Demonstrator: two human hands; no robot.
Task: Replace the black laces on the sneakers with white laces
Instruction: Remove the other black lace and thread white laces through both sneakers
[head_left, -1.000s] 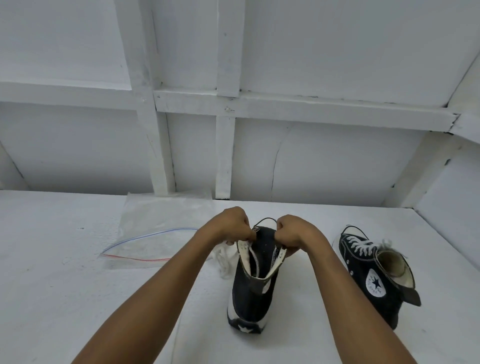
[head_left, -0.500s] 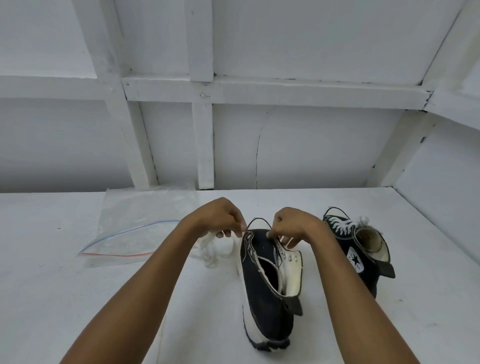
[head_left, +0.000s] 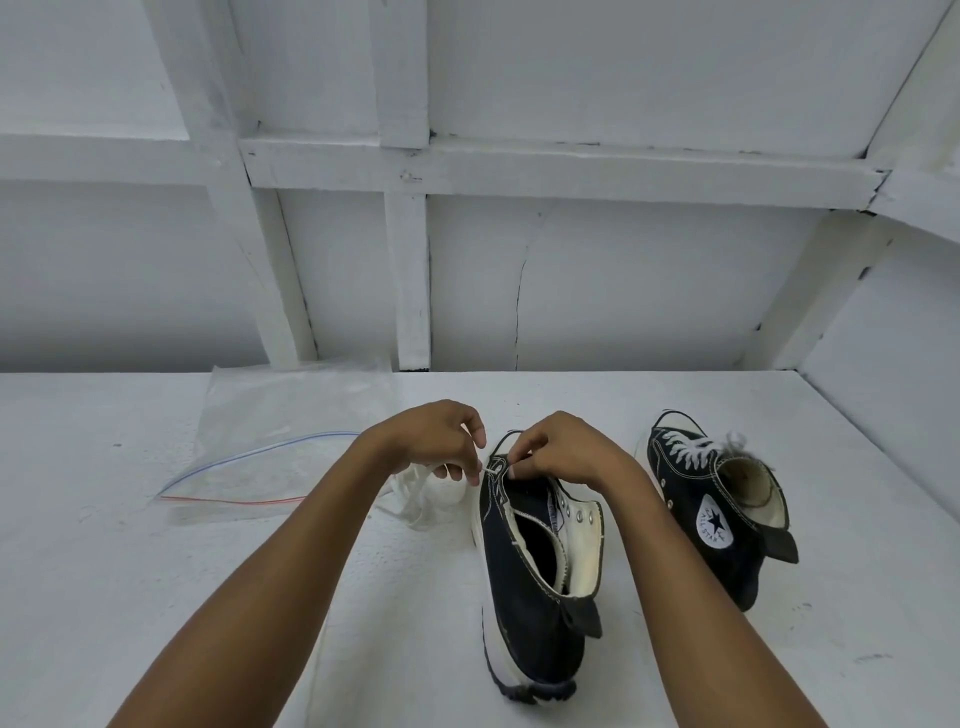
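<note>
- At the sneaker's (head_left: 519, 597) toe eyelets the left hand (head_left: 436, 441) pinches the lace (head_left: 415, 493) tip, and the right hand (head_left: 566, 452) pinches the flap.
- Fingers hide the eyelet — the tip may miss or skip one.
- Slack heaped left of the sneaker could twist or snag — pulling the tip free.

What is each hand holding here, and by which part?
Left hand pinches the white lace near its end, at the near sneaker's front eyelets. Right hand pinches there too; lace or eyelet edge, cannot tell.
</note>
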